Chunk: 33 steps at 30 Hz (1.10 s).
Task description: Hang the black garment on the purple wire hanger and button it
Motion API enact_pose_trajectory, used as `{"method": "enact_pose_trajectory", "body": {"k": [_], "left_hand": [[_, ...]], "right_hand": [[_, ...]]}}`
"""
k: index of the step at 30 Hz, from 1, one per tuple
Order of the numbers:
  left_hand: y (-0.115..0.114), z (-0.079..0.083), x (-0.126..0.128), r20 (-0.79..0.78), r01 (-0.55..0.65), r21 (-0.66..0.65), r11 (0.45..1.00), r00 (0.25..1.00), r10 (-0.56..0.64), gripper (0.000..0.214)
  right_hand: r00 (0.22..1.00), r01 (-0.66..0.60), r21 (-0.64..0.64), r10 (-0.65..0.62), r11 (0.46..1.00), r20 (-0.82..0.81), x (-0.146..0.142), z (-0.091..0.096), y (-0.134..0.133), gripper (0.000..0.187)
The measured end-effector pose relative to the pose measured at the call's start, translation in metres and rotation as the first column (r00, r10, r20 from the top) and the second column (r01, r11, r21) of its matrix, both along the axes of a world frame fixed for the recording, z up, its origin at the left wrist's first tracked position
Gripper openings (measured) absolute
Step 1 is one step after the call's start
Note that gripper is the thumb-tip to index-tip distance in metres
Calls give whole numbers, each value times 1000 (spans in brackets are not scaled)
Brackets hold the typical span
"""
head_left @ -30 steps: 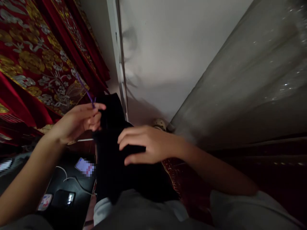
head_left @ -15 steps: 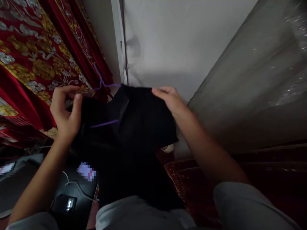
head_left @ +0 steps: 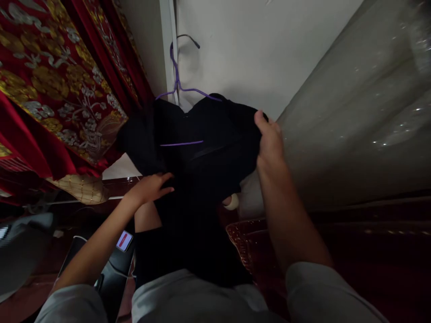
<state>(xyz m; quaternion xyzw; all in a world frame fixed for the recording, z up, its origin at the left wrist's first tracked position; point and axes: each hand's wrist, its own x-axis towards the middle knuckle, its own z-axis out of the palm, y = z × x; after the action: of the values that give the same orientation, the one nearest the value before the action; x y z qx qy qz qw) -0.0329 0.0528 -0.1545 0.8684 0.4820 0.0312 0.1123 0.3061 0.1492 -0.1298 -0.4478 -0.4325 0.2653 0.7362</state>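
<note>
A white wall (head_left: 256, 54) forms the background. A red-and-gold brocade curtain (head_left: 50, 80) hangs at left and a grey glittering drape (head_left: 353, 125) at right. A lit phone (head_left: 124, 241) lies below, beside a red woven mat (head_left: 249, 242). The black garment (head_left: 202, 148), soft and matte, sits on a thin purple wire hanger (head_left: 178, 85) in front of the wall. The right hand (head_left: 269, 143) pinches the garment's right shoulder. The left hand (head_left: 150, 188) rests unclenched, fingers extended, against its lower left side.

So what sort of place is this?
Probably a room in a home, perhaps a bedroom: a red and gold patterned curtain hangs at left, a black garment sits on a purple hanger against the wall, and a phone lies below.
</note>
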Motion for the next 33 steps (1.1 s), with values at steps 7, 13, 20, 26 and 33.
{"method": "enact_pose_trajectory", "body": {"k": [7, 13, 20, 26, 33], "left_hand": [[-37, -63, 28, 470, -161, 155, 975, 880, 70, 16], [-69, -76, 75, 895, -320, 154, 935, 445, 5, 45], [-94, -84, 104, 972, -378, -203, 903, 34, 233, 74], [-95, -92, 106, 950, -369, -304, 878, -52, 306, 24], [-92, -94, 104, 960, -480, -133, 867, 154, 233, 18]], "right_hand": [[936, 350, 150, -350, 925, -27, -49, -45, -54, 36], [927, -361, -140, 371, 922, 50, -134, -122, -174, 36], [907, -366, -107, 380, 925, 184, -115, -112, -158, 9], [904, -389, -220, 417, 894, 93, -124, -121, -163, 16], [840, -432, -120, 447, 894, 308, -120, -111, -164, 11]]}}
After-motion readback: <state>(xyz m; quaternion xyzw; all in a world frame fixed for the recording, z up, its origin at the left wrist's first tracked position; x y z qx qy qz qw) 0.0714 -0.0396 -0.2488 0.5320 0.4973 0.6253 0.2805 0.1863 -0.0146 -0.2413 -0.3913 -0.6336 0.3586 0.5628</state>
